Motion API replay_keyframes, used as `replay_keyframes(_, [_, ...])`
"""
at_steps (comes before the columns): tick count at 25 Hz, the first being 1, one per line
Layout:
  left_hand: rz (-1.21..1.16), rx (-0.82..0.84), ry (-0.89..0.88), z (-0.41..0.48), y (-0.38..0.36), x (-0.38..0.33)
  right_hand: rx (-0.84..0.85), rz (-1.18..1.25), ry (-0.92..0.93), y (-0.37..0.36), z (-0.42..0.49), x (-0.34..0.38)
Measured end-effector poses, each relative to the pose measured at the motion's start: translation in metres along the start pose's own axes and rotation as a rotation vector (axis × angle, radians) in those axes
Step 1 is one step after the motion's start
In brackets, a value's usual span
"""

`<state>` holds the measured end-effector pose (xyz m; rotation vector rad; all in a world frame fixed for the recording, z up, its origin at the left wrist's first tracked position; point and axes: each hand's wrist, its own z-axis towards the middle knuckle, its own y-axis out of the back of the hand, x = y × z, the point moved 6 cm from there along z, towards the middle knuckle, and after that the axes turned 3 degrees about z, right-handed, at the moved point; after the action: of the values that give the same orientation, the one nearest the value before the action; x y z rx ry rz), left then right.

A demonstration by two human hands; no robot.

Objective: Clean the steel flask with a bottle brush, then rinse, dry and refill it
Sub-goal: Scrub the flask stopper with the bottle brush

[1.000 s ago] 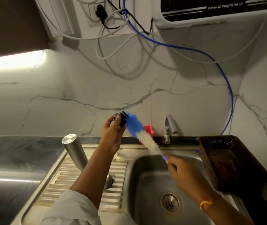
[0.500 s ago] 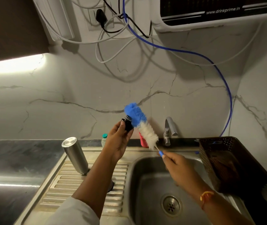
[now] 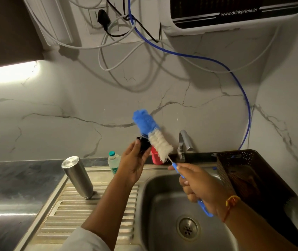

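Note:
The steel flask stands upside down on the ribbed drainboard, left of the sink. My left hand holds the flask's small black cap up over the sink's back edge. My right hand grips the blue handle of the bottle brush. The brush has a blue tip and white lower bristles, and those bristles lie against the cap.
A steel sink basin with its drain lies below my hands. The tap stands behind it, beside a red cup. A small plastic bottle sits at the wall. A dark perforated basket stands at the right.
The brush has swung upward and slid along the cap, so the white bristles now touch it instead of the blue tip. My left hand has shifted slightly; the flask has not moved.

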<state>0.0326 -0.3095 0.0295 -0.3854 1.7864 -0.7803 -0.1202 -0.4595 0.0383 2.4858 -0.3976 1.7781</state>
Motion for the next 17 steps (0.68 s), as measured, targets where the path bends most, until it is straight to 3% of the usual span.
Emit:
replay_keyframes(4, [0.016, -0.13, -0.109, 0.012, 0.024, -0.025, -0.183, -0.276, 0.23, 0.005, -0.008, 0.006])
replay_keyframes(8, [0.027, -0.108, -0.166, 0.009, 0.019, -0.038, -0.268, -0.698, 0.506, -0.006, -0.021, 0.015])
replay_keyframes(12, [0.13, -0.017, -0.146, 0.002, 0.008, -0.032, -0.295, -0.825, 0.553, -0.017, -0.02, 0.025])
replay_keyframes(17, [0.108, -0.051, -0.2, 0.002, 0.023, -0.05, -0.23, -0.942, 0.572, -0.022, -0.027, 0.016])
